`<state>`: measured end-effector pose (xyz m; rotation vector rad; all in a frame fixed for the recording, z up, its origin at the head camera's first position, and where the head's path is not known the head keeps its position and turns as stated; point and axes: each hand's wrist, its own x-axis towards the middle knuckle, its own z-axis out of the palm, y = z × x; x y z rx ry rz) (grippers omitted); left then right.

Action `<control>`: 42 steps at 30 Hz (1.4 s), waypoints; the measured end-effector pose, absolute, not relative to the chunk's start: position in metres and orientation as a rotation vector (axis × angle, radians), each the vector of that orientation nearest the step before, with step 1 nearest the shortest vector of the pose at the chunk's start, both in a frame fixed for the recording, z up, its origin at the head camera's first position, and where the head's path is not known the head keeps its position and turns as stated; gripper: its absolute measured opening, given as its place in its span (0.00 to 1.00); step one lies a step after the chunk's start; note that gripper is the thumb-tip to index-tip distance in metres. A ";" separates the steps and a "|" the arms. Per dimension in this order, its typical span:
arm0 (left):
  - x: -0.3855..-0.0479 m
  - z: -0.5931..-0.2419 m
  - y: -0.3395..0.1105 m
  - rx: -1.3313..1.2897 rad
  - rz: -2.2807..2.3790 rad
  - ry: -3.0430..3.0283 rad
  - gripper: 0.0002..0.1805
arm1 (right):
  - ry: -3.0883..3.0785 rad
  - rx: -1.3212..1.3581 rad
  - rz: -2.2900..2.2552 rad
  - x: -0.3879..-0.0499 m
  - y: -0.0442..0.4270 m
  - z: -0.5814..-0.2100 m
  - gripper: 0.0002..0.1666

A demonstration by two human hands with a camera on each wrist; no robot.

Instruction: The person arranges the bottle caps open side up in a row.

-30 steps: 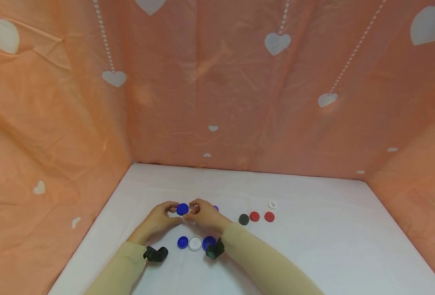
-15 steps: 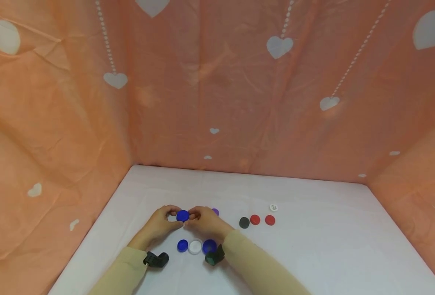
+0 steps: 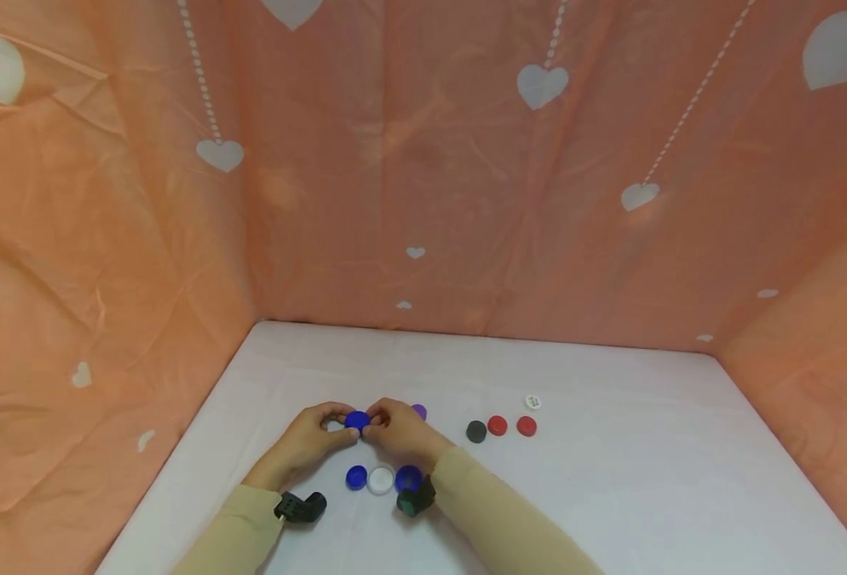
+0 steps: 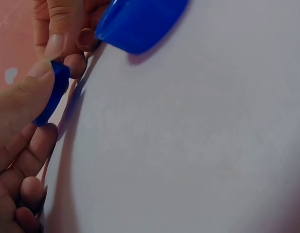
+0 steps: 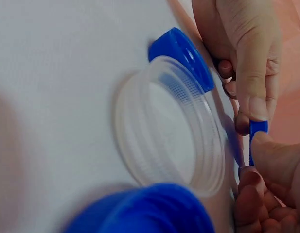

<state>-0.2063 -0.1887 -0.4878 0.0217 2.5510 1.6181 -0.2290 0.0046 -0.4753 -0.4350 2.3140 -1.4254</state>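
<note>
A round blue bottle cap (image 3: 358, 422) is held between both hands above the white table. My left hand (image 3: 302, 441) pinches its left side, thumb nearest me. From the right, my right hand (image 3: 403, 431) pinches the same cap. The left wrist view shows the cap (image 4: 53, 94) edge-on between thumb and fingers; in the right wrist view the thumbs hide much of it. Nearer me lie a small blue cap (image 3: 356, 477), a white translucent cap (image 3: 381, 480) and a larger blue cap (image 3: 409, 477), the last partly behind the right wrist camera.
Right of my hands lie a dark grey cap (image 3: 476, 432), two red caps, one (image 3: 497, 426) beside the other (image 3: 527, 426), and a white cap (image 3: 533, 402) behind them. A purple cap (image 3: 419, 412) is partly hidden behind the right hand. Orange cloth (image 3: 466, 200) walls the table.
The right hand has come in to the blue cap and now pinches it together with the left. The other caps lie as before; the view shifts slightly.
</note>
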 end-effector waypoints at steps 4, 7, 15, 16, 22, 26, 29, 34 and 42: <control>-0.206 -0.487 -0.189 0.027 1.614 2.546 0.20 | 2.309 -0.428 -1.399 -0.228 0.007 -0.473 0.08; -0.205 -0.488 -0.189 0.026 1.621 2.534 0.20 | 2.317 -0.428 -1.372 -0.227 0.008 -0.473 0.09; -0.202 -0.485 -0.192 0.039 1.716 2.440 0.21 | 2.326 -0.486 -1.401 -0.228 0.009 -0.476 0.10; -0.202 -0.484 -0.191 0.046 1.735 2.425 0.22 | 2.329 -0.501 -1.407 -0.227 0.010 -0.476 0.11; -0.195 -0.474 -0.177 0.168 1.690 2.507 0.23 | 2.448 -0.601 -1.386 -0.220 0.026 -0.466 0.14; -0.191 -0.463 -0.162 0.270 1.609 2.637 0.19 | 2.579 -0.702 -1.330 -0.213 0.043 -0.460 0.18; -0.187 -0.457 -0.151 0.316 1.549 2.695 0.17 | 2.630 -0.732 -1.307 -0.205 0.057 -0.458 0.21; -0.182 -0.452 -0.135 0.367 1.475 2.713 0.17 | 2.647 -0.705 -1.293 -0.193 0.077 -0.457 0.23; -0.179 -0.451 -0.114 0.530 1.398 2.714 0.18 | 2.670 -0.654 -1.248 -0.182 0.103 -0.459 0.20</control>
